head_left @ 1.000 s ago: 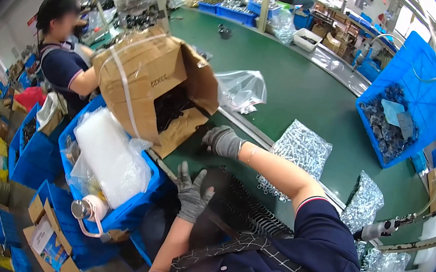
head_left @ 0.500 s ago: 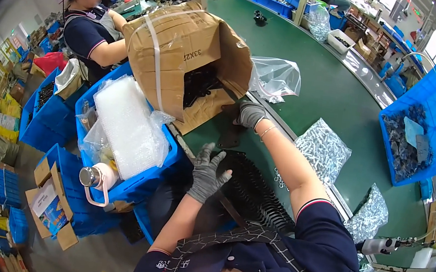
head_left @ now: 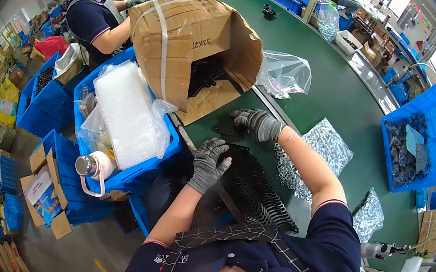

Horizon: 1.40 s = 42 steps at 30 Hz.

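Note:
In the head view, my gloved right hand (head_left: 259, 125) bends its fingers over the edge of a flat black plate (head_left: 229, 130), just in front of the open cardboard box (head_left: 201, 95). Its thumb is hidden. My gloved left hand (head_left: 209, 166) rests at the far left end of a long row of black plates (head_left: 255, 187), fingers extended and thumb apart. These plates stand close together and overlap, curving toward my body. Inside the tipped box lie black parts (head_left: 206, 77), partly in shadow.
Loose metal rings (head_left: 291, 172) and a clear bag of hardware (head_left: 328, 144) lie right of the row on the green table (head_left: 338, 91). A blue crate (head_left: 130, 166) with bubble wrap and a bottle stands left. A blue bin (head_left: 419, 133) sits right. A co-worker (head_left: 88, 17) stands far left.
My right hand has drawn back slightly from the box, bringing the black plate nearer the row. My left hand's spread fingers have come closer together onto the row's end. The view has shifted slightly.

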Each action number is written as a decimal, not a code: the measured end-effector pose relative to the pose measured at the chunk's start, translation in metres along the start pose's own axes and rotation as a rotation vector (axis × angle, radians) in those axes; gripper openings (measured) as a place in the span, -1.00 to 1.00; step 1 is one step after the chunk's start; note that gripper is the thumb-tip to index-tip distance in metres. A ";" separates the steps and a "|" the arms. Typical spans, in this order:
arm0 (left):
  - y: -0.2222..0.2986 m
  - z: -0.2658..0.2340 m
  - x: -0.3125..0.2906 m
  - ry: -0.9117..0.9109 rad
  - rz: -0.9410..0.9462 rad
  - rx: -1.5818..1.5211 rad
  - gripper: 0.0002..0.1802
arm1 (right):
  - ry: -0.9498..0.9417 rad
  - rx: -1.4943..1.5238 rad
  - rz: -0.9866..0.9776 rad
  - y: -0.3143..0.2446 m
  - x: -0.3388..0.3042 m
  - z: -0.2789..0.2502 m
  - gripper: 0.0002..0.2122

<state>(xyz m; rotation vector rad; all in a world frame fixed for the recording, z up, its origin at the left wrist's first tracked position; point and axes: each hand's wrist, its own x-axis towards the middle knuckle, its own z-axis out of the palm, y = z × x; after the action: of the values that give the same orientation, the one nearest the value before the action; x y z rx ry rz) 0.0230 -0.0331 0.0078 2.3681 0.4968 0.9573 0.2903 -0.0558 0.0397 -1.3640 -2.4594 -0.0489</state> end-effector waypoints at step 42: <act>0.011 0.005 -0.008 0.355 -0.083 -0.050 -0.51 | -0.672 0.240 0.066 -0.037 0.089 -0.034 -0.56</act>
<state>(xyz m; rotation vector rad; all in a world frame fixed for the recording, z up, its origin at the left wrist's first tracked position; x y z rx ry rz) 0.0227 -0.0471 0.0072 2.1210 0.6897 1.3418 0.2249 -0.0096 0.1036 -1.5243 -2.7971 0.8179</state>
